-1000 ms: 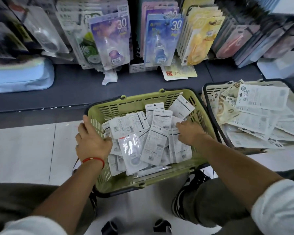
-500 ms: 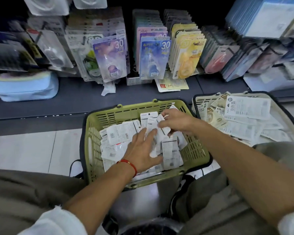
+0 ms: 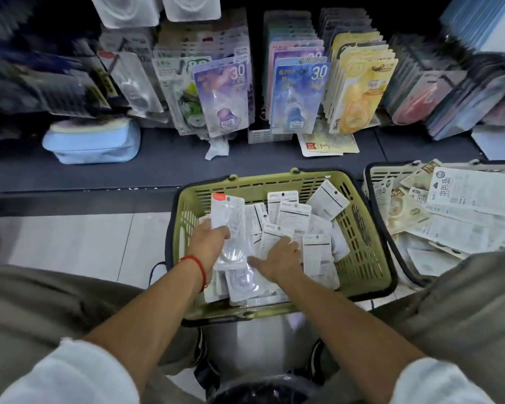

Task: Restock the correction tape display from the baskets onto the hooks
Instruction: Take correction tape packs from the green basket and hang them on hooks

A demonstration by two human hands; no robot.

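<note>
Pale floor tiles (image 3: 70, 243) run up to a dark low shelf (image 3: 129, 170), above which carded correction tape packs hang in rows on hooks: a purple pack (image 3: 220, 97), a blue pack (image 3: 299, 97) and a yellow pack (image 3: 359, 94) at the front of their rows. A light blue pouch (image 3: 91, 141) lies on the shelf to the left. On the floor just before the shelf stands a green basket (image 3: 370, 258), filled with loose packs lying mostly back side up. Just beside it on the right is a cream basket (image 3: 373, 182) with a dark rim, heaped with larger packs. The left hand (image 3: 209, 243), a red cord at its wrist, grasps a clear blister pack (image 3: 228, 220) with a red tag at its top and holds it upright above the heap. The right hand (image 3: 280, 258) lies with fingers spread and relaxed on the packs in the green basket, thumb out towards the left hand, gripping nothing.
</note>
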